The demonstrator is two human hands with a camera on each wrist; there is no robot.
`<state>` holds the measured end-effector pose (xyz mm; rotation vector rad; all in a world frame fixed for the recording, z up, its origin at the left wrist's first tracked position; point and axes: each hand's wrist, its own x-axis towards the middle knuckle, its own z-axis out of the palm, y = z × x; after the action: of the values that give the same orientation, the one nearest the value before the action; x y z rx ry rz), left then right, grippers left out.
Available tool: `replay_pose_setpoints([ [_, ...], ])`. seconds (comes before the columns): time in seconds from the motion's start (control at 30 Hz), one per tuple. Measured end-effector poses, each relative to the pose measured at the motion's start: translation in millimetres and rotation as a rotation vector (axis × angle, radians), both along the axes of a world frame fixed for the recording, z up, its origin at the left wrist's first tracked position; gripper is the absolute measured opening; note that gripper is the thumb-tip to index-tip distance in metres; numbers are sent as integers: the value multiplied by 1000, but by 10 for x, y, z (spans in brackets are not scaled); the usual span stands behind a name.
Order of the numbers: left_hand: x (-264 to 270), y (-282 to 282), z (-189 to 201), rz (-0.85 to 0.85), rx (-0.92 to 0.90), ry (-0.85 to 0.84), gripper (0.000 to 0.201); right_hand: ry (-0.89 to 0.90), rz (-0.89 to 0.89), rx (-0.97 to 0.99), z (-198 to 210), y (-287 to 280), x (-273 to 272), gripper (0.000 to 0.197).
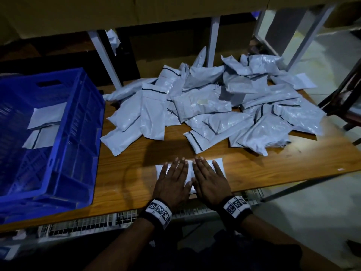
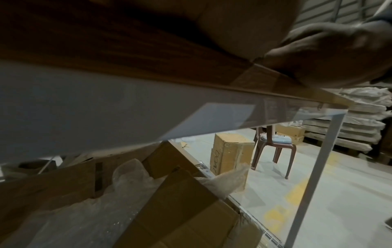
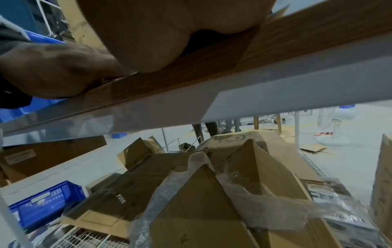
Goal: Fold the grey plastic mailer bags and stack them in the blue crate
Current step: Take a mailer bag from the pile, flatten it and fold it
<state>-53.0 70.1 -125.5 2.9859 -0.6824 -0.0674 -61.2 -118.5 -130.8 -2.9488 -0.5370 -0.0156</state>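
- Left hand (image 1: pixel 172 180): your fingers lie straight and spread, palm down on the left half of the folded mailer (image 1: pixel 218 165). You hold nothing; you press, seemingly to flatten the fold.
- Right hand (image 1: pixel 210 179): same posture, fingers straight and slightly fanned on the right half, just beside the left hand. Two flat palms probably push the air out so the fold keeps its crease.
- Folded mailer: a small pale grey rectangle at the near edge of the wooden table (image 1: pixel 127 173), mostly hidden under your hands, its far right corner showing.
- Pile of mailer bags (image 1: pixel 205 106): loose, overlapping, puffy, heaped across the far half of the table, apart from the piece you press. Most of the work appears to remain.
- Blue crate (image 1: pixel 82 133): stands at your left on the table, near enough for a short carry. Two folded bags (image 1: pixel 44 126) lie flat on its floor, one partly over the other, starting the stack.
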Motion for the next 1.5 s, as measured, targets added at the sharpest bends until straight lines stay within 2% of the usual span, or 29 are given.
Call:
replay_pose_setpoints([
  [0.73, 17, -10, -16, 5, -13, 7, 67, 10, 12, -24, 17, 7, 8, 59],
  [0.93, 16, -29, 90, 18, 16, 41, 67, 102, 8, -8, 86, 18, 53, 63],
  [1.03, 23, 17, 135, 17, -30, 63, 72, 153, 12, 71, 168, -48, 63, 69],
  [1.1, -5, 70, 164, 102, -177, 3, 75, 73, -93, 173, 246, -152, 54, 67],
  [1.17, -64, 130, 201, 277, -330, -59, 79, -34, -216, 232, 296, -294, 27, 66],
  [1.2, -108, 156, 217, 373, -373, -85, 82, -34, -251, 228, 328, -349, 0, 71],
  [1.27, -189, 185, 271, 542, -387, -60, 83, 68, -267, 164, 371, -405, -47, 76],
  [1.37, -239, 138, 356, 721, -406, 114, 82, 198, -259, 134, 382, -394, -66, 75],
  [1.43, -230, 73, 381, 806, -523, 193, 89, 224, -290, 273, 365, -391, -50, 78],
  [1.5, -203, 41, 385, 883, -648, 170, 100, 211, -344, 504, 350, -397, -26, 76],
])
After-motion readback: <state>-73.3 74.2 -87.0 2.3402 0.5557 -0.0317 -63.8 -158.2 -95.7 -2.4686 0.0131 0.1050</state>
